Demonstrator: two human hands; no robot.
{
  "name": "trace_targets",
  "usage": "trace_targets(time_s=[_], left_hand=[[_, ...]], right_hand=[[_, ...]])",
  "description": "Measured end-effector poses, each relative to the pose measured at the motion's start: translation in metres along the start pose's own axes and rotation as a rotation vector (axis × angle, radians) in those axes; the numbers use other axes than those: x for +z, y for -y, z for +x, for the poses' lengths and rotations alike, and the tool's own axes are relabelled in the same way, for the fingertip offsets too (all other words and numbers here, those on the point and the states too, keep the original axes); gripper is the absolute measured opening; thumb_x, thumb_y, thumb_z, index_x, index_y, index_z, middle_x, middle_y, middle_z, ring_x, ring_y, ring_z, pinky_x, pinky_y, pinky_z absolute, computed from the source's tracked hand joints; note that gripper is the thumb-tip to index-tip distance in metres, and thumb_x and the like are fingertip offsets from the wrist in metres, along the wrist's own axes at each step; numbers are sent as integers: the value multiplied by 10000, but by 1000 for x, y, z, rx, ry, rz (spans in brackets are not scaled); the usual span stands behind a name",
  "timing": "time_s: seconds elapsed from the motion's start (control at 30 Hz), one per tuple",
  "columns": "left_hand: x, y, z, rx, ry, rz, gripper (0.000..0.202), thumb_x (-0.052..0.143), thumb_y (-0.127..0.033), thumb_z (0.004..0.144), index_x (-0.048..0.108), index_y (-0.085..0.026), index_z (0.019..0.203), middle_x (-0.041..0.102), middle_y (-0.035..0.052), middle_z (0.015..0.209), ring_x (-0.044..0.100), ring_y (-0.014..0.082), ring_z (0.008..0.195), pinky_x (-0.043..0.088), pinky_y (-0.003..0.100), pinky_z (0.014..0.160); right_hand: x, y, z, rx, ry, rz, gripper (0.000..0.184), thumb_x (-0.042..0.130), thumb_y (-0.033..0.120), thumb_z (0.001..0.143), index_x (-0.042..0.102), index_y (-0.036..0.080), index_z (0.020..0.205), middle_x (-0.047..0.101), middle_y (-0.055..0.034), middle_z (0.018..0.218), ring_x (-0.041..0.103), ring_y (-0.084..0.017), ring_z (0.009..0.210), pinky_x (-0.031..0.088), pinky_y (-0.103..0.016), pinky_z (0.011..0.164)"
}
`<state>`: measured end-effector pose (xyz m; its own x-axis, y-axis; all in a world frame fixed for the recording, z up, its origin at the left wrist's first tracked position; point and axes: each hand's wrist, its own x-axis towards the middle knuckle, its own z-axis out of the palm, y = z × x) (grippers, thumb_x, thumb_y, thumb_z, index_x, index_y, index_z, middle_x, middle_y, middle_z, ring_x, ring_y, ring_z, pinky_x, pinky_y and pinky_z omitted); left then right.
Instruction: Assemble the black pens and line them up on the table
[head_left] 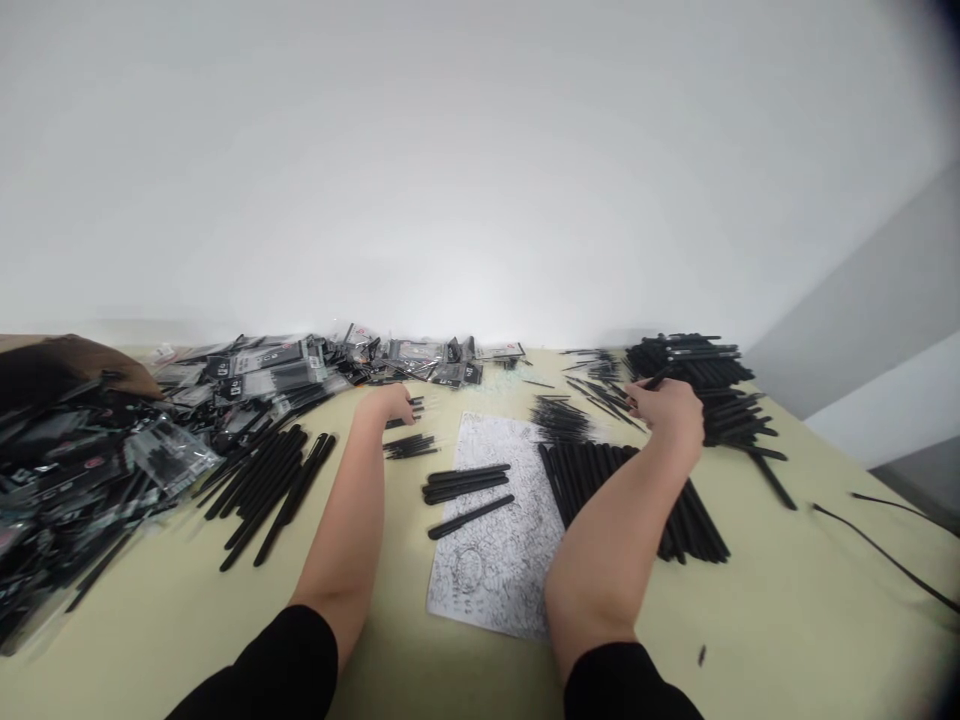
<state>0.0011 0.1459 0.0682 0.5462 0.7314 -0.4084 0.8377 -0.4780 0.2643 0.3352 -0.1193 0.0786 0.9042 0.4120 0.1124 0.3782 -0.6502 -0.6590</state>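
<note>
The black pens (600, 470) look like smooth plastic with a matt to faintly satin finish. The packets (262, 375) heaped at the left are clear, glossy film that catches the light over dark printed cards. The sheet (495, 560) in the middle is thin matt paper densely printed in black, the table (787, 600) has a smooth, dull pale-yellow top, and the sleeves (277, 670) are matt black cloth.

Bright, even light w/ soft shadows; strong fisheye bend at edges, dark vignette top-right corner.
</note>
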Motion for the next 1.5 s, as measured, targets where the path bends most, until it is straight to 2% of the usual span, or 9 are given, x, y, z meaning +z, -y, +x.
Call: trace_targets(time_s=[0.1, 0.23, 0.57, 0.93, 1.07, 1.23, 1.3, 1.5], left_hand=[[4, 8, 4, -18, 20, -5, 271, 803, -306, 456, 653, -187, 649, 684, 40, 697, 628, 228, 724, 449, 278, 627], [6, 13, 5, -18, 24, -21, 233, 789, -262, 471, 649, -189, 642, 695, 38, 719, 627, 221, 728, 446, 276, 630], [12, 14, 12, -55, -26, 4, 246, 802, -263, 476, 703, -190, 690, 723, 52, 772, 665, 245, 826, 475, 271, 667], [11, 8, 10, -31, -51, 9, 170, 782, -211, 483, 679, -175, 613, 714, 68, 730, 663, 253, 805, 472, 276, 670], [2, 1, -1, 89, -64, -68, 106, 714, -230, 571, 692, -162, 649, 699, 57, 707, 651, 236, 758, 455, 274, 638], [-16, -24, -30, 315, -134, -215, 210, 623, -339, 713, 706, -179, 820, 693, 12, 799, 609, 162, 741, 442, 235, 638], [-21, -38, -43, 459, -184, -309, 236, 626, -363, 716, 700, -162, 814, 676, 22, 771, 576, 154, 681, 420, 247, 601], [-21, -68, -66, 627, -324, -243, 180, 588, -298, 766, 667, -143, 720, 592, 3, 646, 486, 124, 594, 345, 256, 575]], right_hand=[[-4, 11, -8, 102, 9, 107, 144, 666, 279, 742, 724, 181, 830, 733, -112, 741, 692, -241, 633, 511, -317, 571], [-4, 20, -13, 124, 91, 216, 152, 652, 266, 770, 718, 186, 880, 752, -88, 846, 698, -202, 631, 493, -278, 556], [-3, 20, -13, 59, 104, 249, 191, 656, 295, 772, 718, 158, 890, 754, -113, 855, 691, -201, 625, 479, -257, 514], [-4, 42, -23, -36, 173, 254, 144, 661, 280, 775, 707, 170, 857, 743, -72, 837, 683, -170, 642, 465, -236, 542], [-3, 59, -32, -116, 218, 319, 151, 663, 280, 781, 706, 153, 851, 733, -66, 819, 660, -143, 619, 456, -224, 542], [-5, 82, -44, -227, 328, 438, 223, 679, 317, 769, 697, 146, 911, 739, -71, 864, 682, -156, 671, 491, -251, 597], [-6, 90, -50, -296, 367, 460, 262, 682, 362, 768, 694, 154, 926, 738, -68, 863, 696, -179, 707, 508, -280, 629], [-9, 113, -66, -426, 509, 535, 351, 697, 460, 757, 690, 176, 964, 744, -102, 967, 714, -223, 793, 529, -335, 684]])
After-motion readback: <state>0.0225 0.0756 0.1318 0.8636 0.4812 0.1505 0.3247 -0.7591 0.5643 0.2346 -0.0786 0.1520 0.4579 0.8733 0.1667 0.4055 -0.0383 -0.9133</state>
